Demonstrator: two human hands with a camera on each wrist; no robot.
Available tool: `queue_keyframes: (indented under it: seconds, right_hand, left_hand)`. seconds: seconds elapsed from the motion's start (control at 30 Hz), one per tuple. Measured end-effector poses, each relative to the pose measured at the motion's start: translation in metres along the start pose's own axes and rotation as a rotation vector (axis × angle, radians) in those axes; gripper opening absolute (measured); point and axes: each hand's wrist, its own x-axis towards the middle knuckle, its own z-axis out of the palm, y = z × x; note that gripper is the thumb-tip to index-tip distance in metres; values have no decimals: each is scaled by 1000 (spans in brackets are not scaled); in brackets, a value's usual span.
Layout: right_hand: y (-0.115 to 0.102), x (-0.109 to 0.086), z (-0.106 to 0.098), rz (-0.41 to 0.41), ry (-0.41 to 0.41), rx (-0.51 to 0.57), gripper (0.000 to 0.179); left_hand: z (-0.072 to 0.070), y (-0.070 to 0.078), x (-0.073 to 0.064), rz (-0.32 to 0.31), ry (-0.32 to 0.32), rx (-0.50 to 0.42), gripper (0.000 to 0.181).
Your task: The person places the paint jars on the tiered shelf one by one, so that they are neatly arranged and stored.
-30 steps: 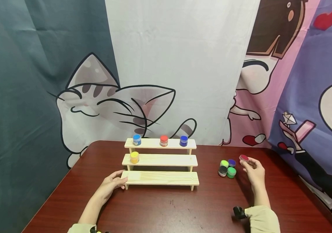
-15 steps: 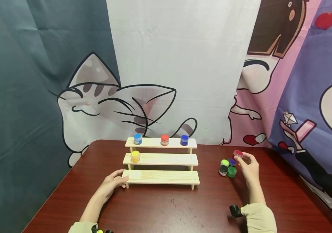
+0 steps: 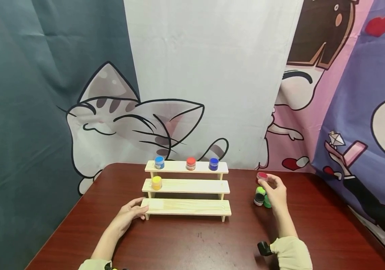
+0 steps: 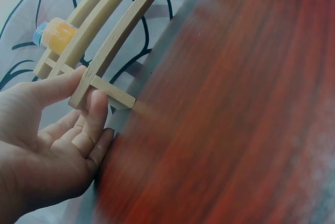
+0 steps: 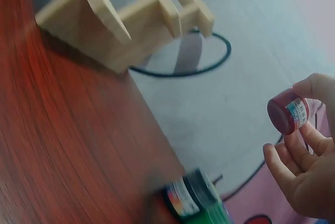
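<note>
A three-step wooden rack (image 3: pixel 185 204) stands on the table. My left hand (image 3: pixel 127 215) pinches the left end of its lowest step; in the left wrist view the thumb lies on top and a finger underneath. Between the thumb and fingers of my right hand (image 3: pixel 277 192) is a dark red paint jar (image 5: pixel 287 112), held above the table. Below it stand a black-lidded jar (image 3: pixel 259 199), a light green jar (image 3: pixel 260 190) and a green jar (image 3: pixel 267 201), partly hidden by that hand.
On the rack's top step sit a light blue jar (image 3: pixel 159 162), a red jar (image 3: pixel 190 163) and a dark blue jar (image 3: pixel 214 164). A yellow jar (image 3: pixel 157 182) is at the middle step's left end. A printed curtain (image 3: pixel 212 82) hangs behind the table (image 3: pixel 192 247).
My right hand has carried the dark red jar leftward, over the cluster of jars, and now hides the purple-blue one there. My left hand has stayed at the rack's end.
</note>
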Motion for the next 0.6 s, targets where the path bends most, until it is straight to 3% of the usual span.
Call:
queue_keyframes:
  seconds: [0.47,0.6]
  right_hand:
    - [-14,-23,43,49,-211,76,40]
    - [-15,-28,57,35,-233,44,39]
  left_hand:
    - [1,0,-1,-7,-12,0,68]
    - [-1,1,-1,-1,-13,5,68]
